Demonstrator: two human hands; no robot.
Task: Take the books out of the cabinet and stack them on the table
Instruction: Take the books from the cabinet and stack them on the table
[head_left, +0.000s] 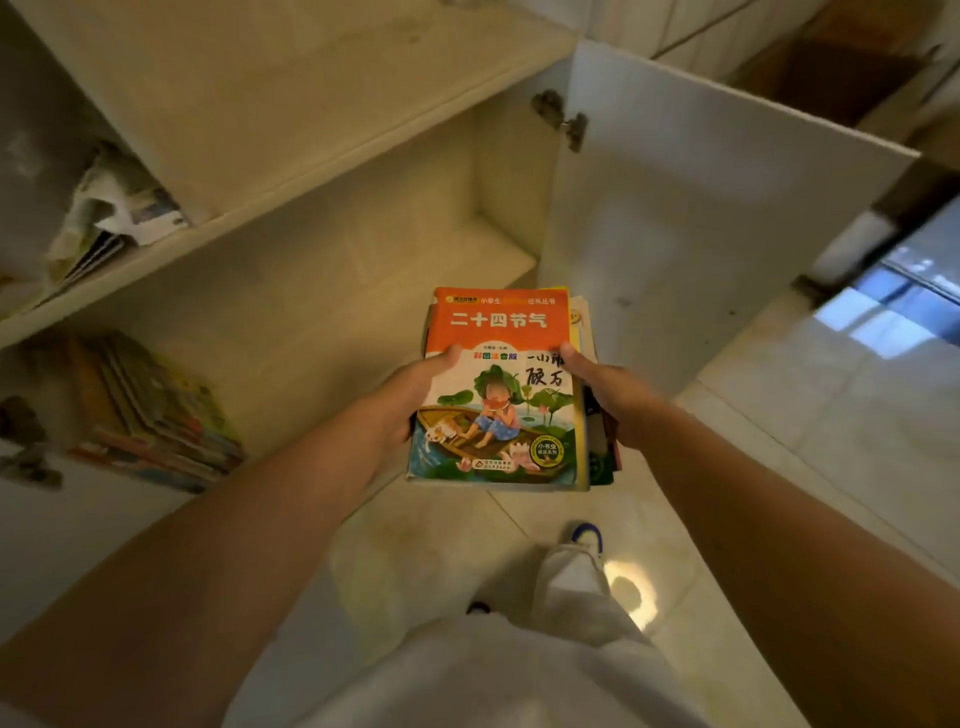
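We face a cream cabinet (332, 171) with its white door (691, 218) swung open at the right; leaning books (156, 415) sit at the left end of its lower shelf, loose papers (111, 218) on the shelf above; in front of the open compartment, over the tiled floor (831, 405), we hold a small stack of books (498, 395), orange-covered one on top; our left hand (410, 400) grips its left edge, our right hand (608, 395) its right edge, thumbs on the cover.
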